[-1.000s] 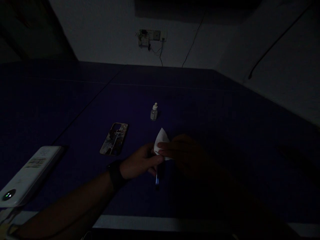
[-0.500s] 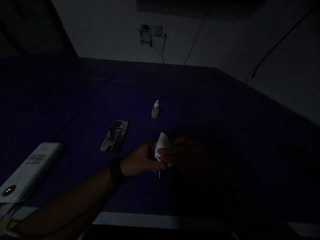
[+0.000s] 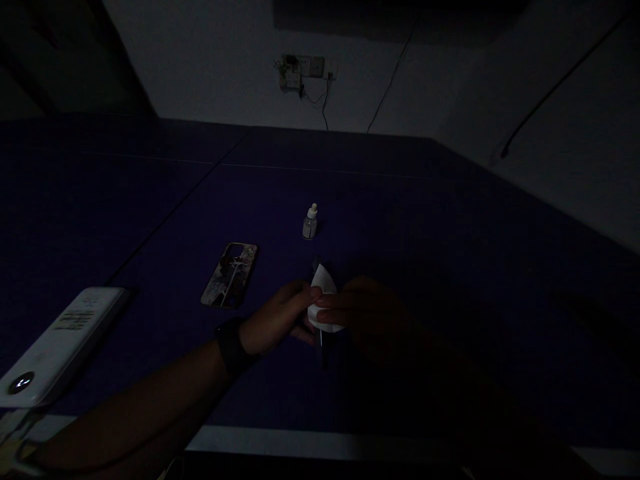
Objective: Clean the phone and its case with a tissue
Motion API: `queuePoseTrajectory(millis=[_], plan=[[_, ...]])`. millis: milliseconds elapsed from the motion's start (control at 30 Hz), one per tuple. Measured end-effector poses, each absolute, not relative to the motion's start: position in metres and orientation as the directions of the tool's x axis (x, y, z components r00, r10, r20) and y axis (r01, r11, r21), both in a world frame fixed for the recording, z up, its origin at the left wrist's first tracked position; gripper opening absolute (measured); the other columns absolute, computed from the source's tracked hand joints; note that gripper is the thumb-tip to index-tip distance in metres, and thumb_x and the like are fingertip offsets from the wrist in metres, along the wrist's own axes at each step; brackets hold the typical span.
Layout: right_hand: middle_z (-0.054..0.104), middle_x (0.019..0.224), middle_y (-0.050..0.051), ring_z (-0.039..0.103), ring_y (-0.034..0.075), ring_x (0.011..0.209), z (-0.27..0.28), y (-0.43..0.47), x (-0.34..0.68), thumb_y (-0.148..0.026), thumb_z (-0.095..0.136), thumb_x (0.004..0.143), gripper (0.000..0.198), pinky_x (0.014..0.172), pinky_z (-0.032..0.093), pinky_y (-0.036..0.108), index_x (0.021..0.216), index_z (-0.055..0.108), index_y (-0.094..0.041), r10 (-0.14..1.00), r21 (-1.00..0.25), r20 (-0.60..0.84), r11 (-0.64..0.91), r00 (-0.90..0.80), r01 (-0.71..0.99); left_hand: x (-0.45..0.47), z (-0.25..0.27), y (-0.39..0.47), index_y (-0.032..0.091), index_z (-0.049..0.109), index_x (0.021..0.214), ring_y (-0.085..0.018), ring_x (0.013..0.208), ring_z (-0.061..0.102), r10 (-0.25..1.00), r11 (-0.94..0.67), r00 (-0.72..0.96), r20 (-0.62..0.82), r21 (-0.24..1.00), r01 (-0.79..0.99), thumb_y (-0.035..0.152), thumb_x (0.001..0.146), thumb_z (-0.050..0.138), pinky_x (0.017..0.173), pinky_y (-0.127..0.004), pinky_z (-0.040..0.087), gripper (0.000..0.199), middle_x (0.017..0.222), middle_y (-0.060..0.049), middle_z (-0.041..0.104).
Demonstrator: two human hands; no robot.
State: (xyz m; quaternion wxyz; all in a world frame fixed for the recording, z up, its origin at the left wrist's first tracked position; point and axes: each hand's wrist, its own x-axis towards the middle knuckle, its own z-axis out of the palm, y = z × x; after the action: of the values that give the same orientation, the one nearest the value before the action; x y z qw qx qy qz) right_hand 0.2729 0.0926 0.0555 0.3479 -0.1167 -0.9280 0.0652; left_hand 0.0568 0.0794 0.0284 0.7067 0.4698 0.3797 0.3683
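Note:
The room is dim. My left hand [image 3: 277, 317], with a black watch [image 3: 233, 345] on its wrist, grips a slim dark phone [image 3: 321, 353] seen nearly edge-on. Its thumb lies along the near side, against a white tissue [image 3: 323, 275], and its other fingers are partly hidden behind and below. My right hand [image 3: 370, 310], mostly in shadow, pinches the folded tissue around the middle of the phone. The phone's far end and near end stick out past the tissue.
A patterned phone case [image 3: 230, 275] lies left of my hands. Beyond them stands a small dropper bottle [image 3: 309, 225]. A white power bank [image 3: 63, 343] with a lit display lies at the left on the dark blue table [image 3: 400, 207]. Wall sockets [image 3: 303, 67] with cords are behind.
My left thumb has moved up from below the tissue onto its left edge. The phone has turned slightly, its far end shifting left. My right hand still holds the tissue.

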Motion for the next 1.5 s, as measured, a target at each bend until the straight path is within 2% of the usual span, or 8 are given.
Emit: queuePoseTrajectory(millis=[200,600,767,933,1167,1300,1400,1500], plan=[[0.074,0.121,0.006,0.064,0.017,0.104,0.059,0.084,0.277,-0.012,0.046,0.094,0.04,0.089,0.051,0.035,0.131,0.059,-0.02,0.216,-0.202,0.567,0.972,-0.795,0.12,0.055,0.026,0.079,0.014,0.058,0.097,-0.013,0.067,0.06,0.877,0.297,0.45,-0.171,0.927,-0.227,0.062,0.081,0.075,0.057,-0.021,0.05,0.053,0.08,-0.001,0.06],[0.074,0.121,0.005,0.063,0.018,0.105,0.058,0.074,0.277,-0.014,0.045,0.097,0.035,0.09,0.051,0.037,0.126,0.062,-0.022,0.249,-0.337,0.53,0.939,-0.811,0.067,0.055,0.026,0.081,0.015,0.061,0.094,-0.012,0.062,0.059,0.868,0.335,0.46,-0.188,0.905,-0.262,0.057,0.085,0.073,0.055,-0.02,0.045,0.045,0.076,0.0,0.063],[0.071,0.129,0.007,0.062,0.017,0.104,0.057,0.074,0.279,-0.008,0.048,0.092,0.043,0.09,0.051,0.036,0.133,0.058,-0.018,0.264,-0.24,0.518,0.958,-0.814,0.158,0.054,0.03,0.083,0.015,0.061,0.087,-0.009,0.057,0.055,0.851,0.367,0.484,-0.203,0.889,-0.273,0.059,0.084,0.072,0.051,-0.018,0.044,0.046,0.072,0.001,0.06],[0.074,0.121,0.006,0.063,0.018,0.105,0.063,0.065,0.28,-0.012,0.049,0.094,0.04,0.093,0.052,0.035,0.133,0.056,-0.016,0.199,-0.203,0.499,0.973,-0.843,0.11,0.055,0.036,0.081,0.014,0.063,0.09,-0.011,0.059,0.059,0.838,0.393,0.5,-0.217,0.877,-0.278,0.063,0.085,0.068,0.05,-0.018,0.046,0.049,0.076,-0.002,0.063],[0.071,0.126,0.01,0.059,0.016,0.124,0.059,0.071,0.277,-0.009,0.048,0.095,0.045,0.101,0.048,0.036,0.14,0.05,-0.013,0.217,-0.12,0.516,0.976,-0.829,0.181,0.056,0.037,0.083,0.015,0.062,0.081,-0.008,0.053,0.052,0.829,0.421,0.513,-0.224,0.854,-0.306,0.062,0.079,0.076,0.045,-0.016,0.04,0.05,0.067,0.002,0.059],[0.071,0.125,0.011,0.058,0.018,0.125,0.058,0.067,0.278,-0.029,0.053,0.102,0.043,0.109,0.043,0.037,0.141,0.047,-0.012,0.201,-0.163,0.497,0.977,-0.844,0.137,0.056,0.038,0.082,0.014,0.061,0.08,-0.006,0.05,0.048,0.818,0.451,0.523,-0.24,0.832,-0.324,0.061,0.082,0.076,0.042,-0.014,0.034,0.049,0.064,0.003,0.056],[0.07,0.123,0.012,0.06,0.02,0.121,0.063,0.066,0.273,-0.044,0.05,0.104,0.047,0.104,0.047,0.035,0.138,0.049,-0.012,0.215,-0.133,0.514,0.976,-0.831,0.17,0.056,0.041,0.08,0.015,0.06,0.08,-0.008,0.052,0.051,0.799,0.486,0.547,-0.248,0.802,-0.347,0.067,0.085,0.069,0.047,-0.017,0.041,0.053,0.064,0.003,0.056],[0.07,0.123,0.011,0.061,0.018,0.119,0.07,0.069,0.266,-0.027,0.045,0.107,0.034,0.098,0.048,0.032,0.138,0.048,-0.013,0.183,-0.038,0.539,0.98,-0.822,0.194,0.056,0.041,0.078,0.016,0.057,0.079,-0.008,0.053,0.052,0.77,0.534,0.584,-0.258,0.762,-0.366,0.071,0.086,0.065,0.051,-0.019,0.047,0.056,0.065,0.003,0.054]])
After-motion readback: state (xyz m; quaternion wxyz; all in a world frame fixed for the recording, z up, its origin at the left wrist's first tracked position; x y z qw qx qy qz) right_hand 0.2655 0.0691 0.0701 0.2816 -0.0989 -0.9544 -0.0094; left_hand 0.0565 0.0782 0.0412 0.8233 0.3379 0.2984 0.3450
